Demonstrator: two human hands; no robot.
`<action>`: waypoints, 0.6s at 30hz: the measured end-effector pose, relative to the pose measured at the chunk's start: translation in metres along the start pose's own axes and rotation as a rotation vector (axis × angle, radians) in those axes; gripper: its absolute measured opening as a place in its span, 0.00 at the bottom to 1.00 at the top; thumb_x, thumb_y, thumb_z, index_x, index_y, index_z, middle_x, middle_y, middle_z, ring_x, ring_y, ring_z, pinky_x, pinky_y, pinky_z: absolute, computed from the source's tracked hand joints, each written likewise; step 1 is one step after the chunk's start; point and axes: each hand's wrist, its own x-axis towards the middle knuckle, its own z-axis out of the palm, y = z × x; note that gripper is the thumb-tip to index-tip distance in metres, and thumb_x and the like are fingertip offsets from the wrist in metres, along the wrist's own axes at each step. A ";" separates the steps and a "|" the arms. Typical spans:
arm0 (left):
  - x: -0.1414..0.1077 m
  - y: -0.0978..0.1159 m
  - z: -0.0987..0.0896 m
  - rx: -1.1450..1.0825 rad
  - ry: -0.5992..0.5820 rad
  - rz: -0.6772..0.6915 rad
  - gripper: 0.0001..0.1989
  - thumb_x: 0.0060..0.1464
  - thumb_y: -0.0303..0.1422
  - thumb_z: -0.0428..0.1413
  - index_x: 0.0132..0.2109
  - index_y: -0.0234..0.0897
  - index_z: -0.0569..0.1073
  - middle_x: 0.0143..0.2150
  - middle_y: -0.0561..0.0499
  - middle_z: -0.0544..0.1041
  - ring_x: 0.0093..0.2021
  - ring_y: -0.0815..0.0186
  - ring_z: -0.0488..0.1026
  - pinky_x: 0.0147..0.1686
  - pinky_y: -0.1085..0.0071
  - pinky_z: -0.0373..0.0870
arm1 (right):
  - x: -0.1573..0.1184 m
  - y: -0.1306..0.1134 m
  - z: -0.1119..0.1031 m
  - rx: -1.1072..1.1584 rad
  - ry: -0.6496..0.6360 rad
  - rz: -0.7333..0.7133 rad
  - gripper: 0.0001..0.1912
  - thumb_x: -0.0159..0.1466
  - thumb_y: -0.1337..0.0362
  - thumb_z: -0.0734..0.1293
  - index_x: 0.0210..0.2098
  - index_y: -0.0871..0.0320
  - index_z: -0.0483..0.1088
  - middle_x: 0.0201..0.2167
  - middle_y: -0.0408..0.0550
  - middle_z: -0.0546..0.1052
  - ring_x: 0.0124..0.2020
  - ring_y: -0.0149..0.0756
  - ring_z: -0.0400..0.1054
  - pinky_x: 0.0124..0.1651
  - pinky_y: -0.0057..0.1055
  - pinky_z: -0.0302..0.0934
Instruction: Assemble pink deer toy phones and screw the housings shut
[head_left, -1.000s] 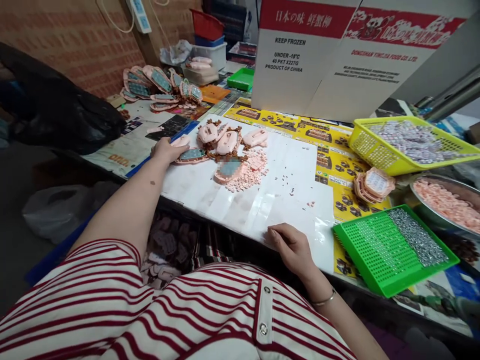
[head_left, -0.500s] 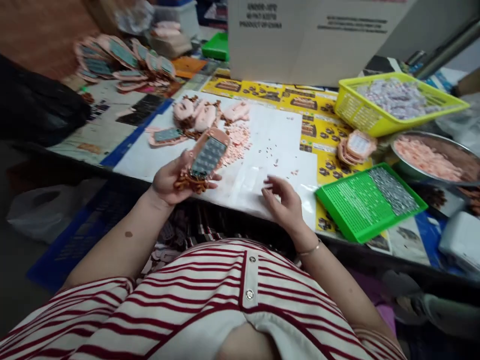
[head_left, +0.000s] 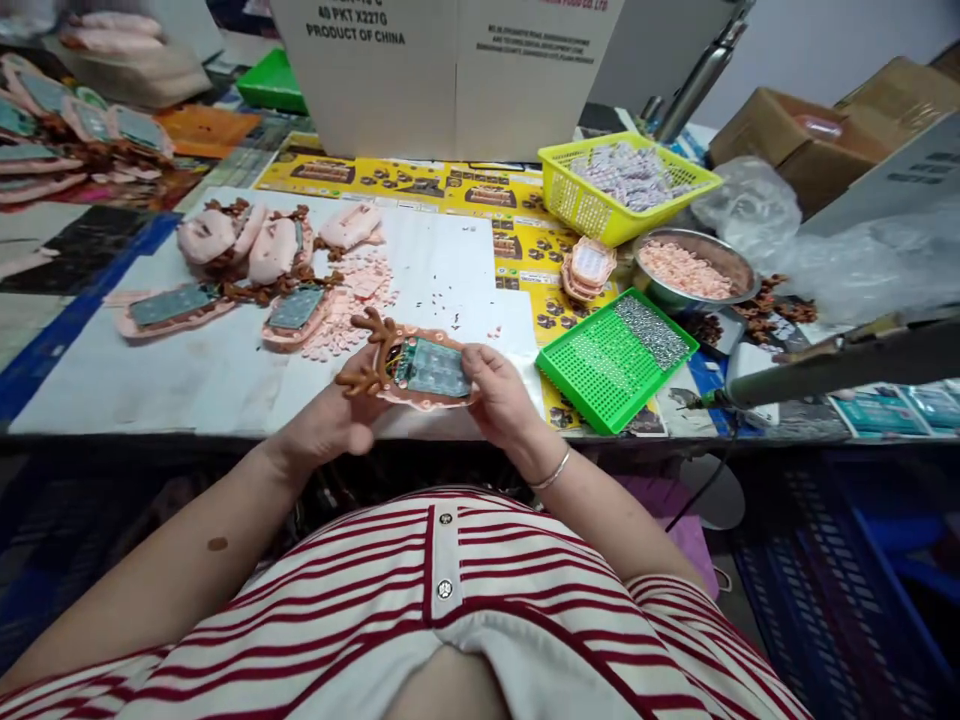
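Note:
Between my hands is a pink toy phone shell with brown antlers, its open back facing up. A grey panel and a green circuit board show inside it. My left hand is closed at the antler end, with its fingers partly hidden behind the shell and its thumb lower down. My right hand grips the opposite end, thumb on top. Beyond them on white sheets lie another open shell, a second open shell, several pink antlered toys and a heap of small pink pieces.
To the right stand a green tray of screw-like metal bits, a yellow basket of small wrapped items and a metal bowl of pink parts. Stacked pink frames sit near the basket. A large carton rises at the back.
My view has swung to the right. The toy shell, earlier in my left hand alone, now lies sideways between both hands. My right hand has moved from open over the table onto its end.

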 end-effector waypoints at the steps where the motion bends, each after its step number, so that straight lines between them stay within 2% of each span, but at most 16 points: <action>1: 0.004 -0.001 0.005 0.061 0.066 0.037 0.55 0.36 0.43 0.76 0.70 0.44 0.65 0.69 0.36 0.69 0.69 0.39 0.65 0.63 0.50 0.69 | -0.001 0.006 0.005 0.033 -0.006 0.047 0.26 0.51 0.42 0.78 0.31 0.56 0.70 0.24 0.36 0.71 0.26 0.25 0.62 0.31 0.24 0.61; 2: 0.007 -0.002 0.010 0.086 0.114 0.070 0.53 0.35 0.38 0.77 0.69 0.45 0.66 0.71 0.37 0.67 0.72 0.40 0.61 0.66 0.50 0.65 | -0.002 0.009 0.010 0.036 -0.031 0.090 0.27 0.50 0.41 0.77 0.31 0.56 0.69 0.23 0.35 0.70 0.25 0.24 0.62 0.30 0.25 0.61; 4: 0.012 -0.003 0.017 0.030 0.167 0.132 0.47 0.37 0.35 0.76 0.66 0.45 0.70 0.70 0.38 0.68 0.72 0.41 0.61 0.66 0.50 0.66 | -0.001 0.007 0.015 -0.054 -0.117 0.163 0.28 0.52 0.37 0.75 0.31 0.56 0.69 0.21 0.35 0.68 0.23 0.26 0.62 0.29 0.26 0.63; 6: 0.016 -0.004 0.020 -0.111 0.193 0.150 0.40 0.40 0.39 0.74 0.62 0.44 0.74 0.65 0.39 0.74 0.68 0.43 0.67 0.62 0.51 0.71 | 0.006 -0.009 0.011 -0.286 -0.234 0.214 0.30 0.56 0.33 0.69 0.31 0.56 0.69 0.22 0.38 0.70 0.23 0.28 0.65 0.28 0.30 0.66; 8: 0.018 -0.005 0.018 -0.248 0.225 0.084 0.36 0.43 0.44 0.72 0.59 0.42 0.76 0.60 0.40 0.78 0.61 0.45 0.74 0.58 0.52 0.75 | 0.023 -0.038 -0.005 -0.635 -0.275 0.180 0.30 0.60 0.34 0.66 0.32 0.57 0.72 0.27 0.44 0.76 0.26 0.31 0.69 0.30 0.32 0.67; 9: 0.020 -0.007 0.017 -0.305 0.250 0.033 0.36 0.44 0.48 0.71 0.59 0.40 0.77 0.59 0.39 0.79 0.58 0.46 0.77 0.56 0.52 0.76 | 0.035 -0.056 -0.017 -0.823 -0.174 0.063 0.27 0.61 0.37 0.67 0.33 0.57 0.73 0.28 0.46 0.77 0.28 0.31 0.69 0.33 0.33 0.67; 11: 0.022 -0.012 0.015 -0.396 0.296 -0.084 0.40 0.42 0.56 0.70 0.57 0.36 0.78 0.57 0.38 0.80 0.52 0.47 0.80 0.51 0.52 0.79 | 0.063 -0.093 -0.047 -1.163 0.154 -0.192 0.20 0.64 0.46 0.69 0.37 0.58 0.75 0.35 0.50 0.79 0.37 0.36 0.72 0.45 0.38 0.69; 13: 0.025 -0.017 0.014 -0.462 0.356 -0.163 0.44 0.38 0.61 0.69 0.55 0.34 0.79 0.55 0.37 0.81 0.47 0.47 0.82 0.46 0.53 0.81 | 0.091 -0.124 -0.079 -1.375 0.529 -0.289 0.17 0.67 0.53 0.67 0.48 0.60 0.74 0.47 0.57 0.79 0.49 0.43 0.73 0.56 0.44 0.67; 14: 0.026 -0.019 0.014 -0.488 0.395 -0.180 0.44 0.37 0.62 0.68 0.55 0.34 0.79 0.53 0.37 0.82 0.46 0.48 0.82 0.45 0.53 0.81 | 0.102 -0.134 -0.094 -1.467 0.701 -0.267 0.21 0.66 0.54 0.69 0.52 0.62 0.71 0.52 0.62 0.77 0.55 0.48 0.71 0.61 0.47 0.64; 15: 0.027 -0.021 0.015 -0.507 0.435 -0.183 0.43 0.38 0.62 0.68 0.54 0.34 0.80 0.52 0.38 0.82 0.45 0.49 0.82 0.44 0.54 0.82 | 0.112 -0.142 -0.107 -1.543 0.820 -0.199 0.28 0.64 0.52 0.70 0.56 0.65 0.69 0.58 0.67 0.74 0.61 0.53 0.68 0.64 0.51 0.61; 16: 0.028 -0.021 0.015 -0.521 0.468 -0.180 0.42 0.39 0.62 0.68 0.53 0.35 0.80 0.51 0.38 0.83 0.44 0.51 0.82 0.44 0.56 0.82 | 0.120 -0.146 -0.118 -1.580 0.915 -0.120 0.34 0.63 0.49 0.71 0.59 0.67 0.66 0.61 0.71 0.71 0.64 0.57 0.65 0.66 0.53 0.59; 18: 0.028 -0.021 0.016 -0.543 0.468 -0.198 0.41 0.39 0.61 0.68 0.52 0.35 0.80 0.49 0.39 0.83 0.42 0.52 0.83 0.43 0.57 0.82 | 0.131 -0.147 -0.134 -1.592 1.017 0.008 0.42 0.59 0.45 0.73 0.61 0.69 0.63 0.63 0.75 0.68 0.66 0.62 0.62 0.67 0.57 0.57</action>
